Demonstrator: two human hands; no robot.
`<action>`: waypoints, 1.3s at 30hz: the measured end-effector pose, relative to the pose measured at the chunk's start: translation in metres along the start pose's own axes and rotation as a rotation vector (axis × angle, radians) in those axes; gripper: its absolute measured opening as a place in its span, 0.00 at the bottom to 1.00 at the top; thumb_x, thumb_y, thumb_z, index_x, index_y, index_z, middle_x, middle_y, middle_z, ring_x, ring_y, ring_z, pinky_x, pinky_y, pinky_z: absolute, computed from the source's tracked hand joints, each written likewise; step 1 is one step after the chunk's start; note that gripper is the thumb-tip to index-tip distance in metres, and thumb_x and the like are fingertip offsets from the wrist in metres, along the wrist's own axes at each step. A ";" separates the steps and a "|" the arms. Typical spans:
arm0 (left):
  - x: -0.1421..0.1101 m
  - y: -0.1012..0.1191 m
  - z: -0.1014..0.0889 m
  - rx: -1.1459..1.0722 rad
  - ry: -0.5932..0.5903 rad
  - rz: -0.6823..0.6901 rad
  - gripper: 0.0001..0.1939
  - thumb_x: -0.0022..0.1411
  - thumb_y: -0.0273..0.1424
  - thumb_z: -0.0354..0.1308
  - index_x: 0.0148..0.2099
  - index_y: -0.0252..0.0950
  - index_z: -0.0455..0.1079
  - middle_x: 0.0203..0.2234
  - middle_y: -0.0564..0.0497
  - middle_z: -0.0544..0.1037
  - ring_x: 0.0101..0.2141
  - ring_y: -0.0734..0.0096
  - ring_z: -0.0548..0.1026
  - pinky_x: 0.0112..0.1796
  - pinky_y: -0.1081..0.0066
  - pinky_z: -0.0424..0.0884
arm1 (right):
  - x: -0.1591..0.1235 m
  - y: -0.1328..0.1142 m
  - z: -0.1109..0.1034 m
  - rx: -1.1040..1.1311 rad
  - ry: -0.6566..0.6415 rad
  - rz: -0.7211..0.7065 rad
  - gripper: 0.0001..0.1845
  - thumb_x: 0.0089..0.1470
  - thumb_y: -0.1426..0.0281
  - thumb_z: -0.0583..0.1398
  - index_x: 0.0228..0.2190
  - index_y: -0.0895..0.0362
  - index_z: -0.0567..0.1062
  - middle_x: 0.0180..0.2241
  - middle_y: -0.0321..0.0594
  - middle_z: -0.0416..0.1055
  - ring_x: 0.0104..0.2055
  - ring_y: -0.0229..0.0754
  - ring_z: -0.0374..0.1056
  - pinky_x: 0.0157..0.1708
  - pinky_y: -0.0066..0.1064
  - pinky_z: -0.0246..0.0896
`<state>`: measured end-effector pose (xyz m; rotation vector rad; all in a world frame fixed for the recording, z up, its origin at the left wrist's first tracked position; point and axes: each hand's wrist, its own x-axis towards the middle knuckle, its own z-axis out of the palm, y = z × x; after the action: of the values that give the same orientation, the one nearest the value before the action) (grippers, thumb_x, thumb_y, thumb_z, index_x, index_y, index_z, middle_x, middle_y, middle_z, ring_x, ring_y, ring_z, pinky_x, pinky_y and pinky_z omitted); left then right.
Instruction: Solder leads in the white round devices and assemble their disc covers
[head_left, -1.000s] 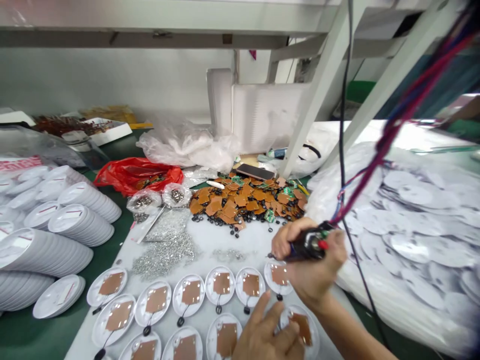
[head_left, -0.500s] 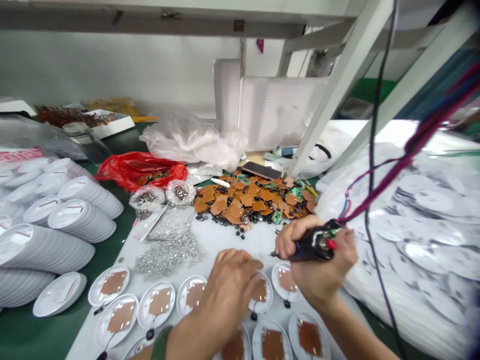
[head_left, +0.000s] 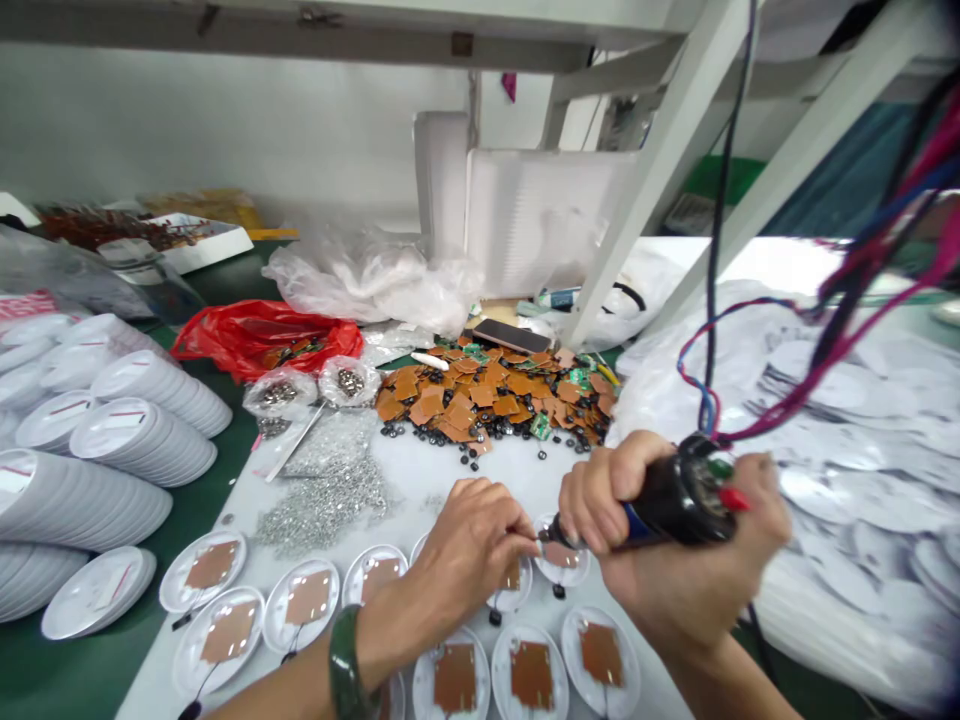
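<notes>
The right hand (head_left: 675,575) was closed firmly around a black tool (head_left: 679,500), with the fingers wrapped about its body, and red and blue wires (head_left: 847,360) went up from its back end. The left hand (head_left: 469,550), with a green bangle (head_left: 345,665) on the wrist, came in from the other side, and its fingertips (head_left: 529,530) were pinched together just beside the tool's thin tip. I could not tell if these fingers had hold of some small part. The white plate (head_left: 579,565) with a brown pad lay right under the tool's tip, but I could not tell if the tip touched it. More plates lay below and left of the grip. A pile of brown squares (head_left: 465,400) lay ahead of the hands, and silver bits (head_left: 322,505) lay ahead and left. The step in hand looked like close work on this one plate, and it seemed to call for a steady tip.
</notes>
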<state>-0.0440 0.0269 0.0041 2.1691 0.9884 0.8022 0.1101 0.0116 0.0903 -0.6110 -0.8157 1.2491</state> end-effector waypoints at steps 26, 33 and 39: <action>-0.057 0.031 0.072 0.428 0.165 0.277 0.08 0.71 0.29 0.59 0.35 0.40 0.71 0.27 0.56 0.75 0.28 0.69 0.68 0.31 0.65 0.56 | -0.047 -0.014 -0.051 -0.096 -0.071 0.212 0.31 0.57 0.41 0.55 0.22 0.54 0.77 0.13 0.36 0.64 0.15 0.38 0.58 0.17 0.28 0.55; -0.056 0.031 0.081 0.498 0.190 0.425 0.07 0.70 0.30 0.62 0.37 0.37 0.73 0.34 0.56 0.82 0.29 0.69 0.65 0.30 0.63 0.52 | -0.048 -0.002 -0.054 -0.112 -0.042 0.199 0.29 0.56 0.43 0.58 0.22 0.54 0.76 0.13 0.36 0.64 0.15 0.37 0.57 0.16 0.28 0.53; -0.059 0.029 0.086 0.518 0.247 0.478 0.07 0.71 0.27 0.61 0.37 0.35 0.75 0.36 0.55 0.82 0.29 0.69 0.64 0.30 0.63 0.51 | -0.050 0.003 -0.053 -0.097 -0.061 0.214 0.30 0.57 0.42 0.56 0.22 0.54 0.76 0.13 0.35 0.65 0.15 0.37 0.57 0.16 0.27 0.55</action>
<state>-0.0007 -0.0591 -0.0440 2.8715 0.8701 1.1545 0.1455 -0.0346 0.0470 -0.7572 -0.8828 1.4337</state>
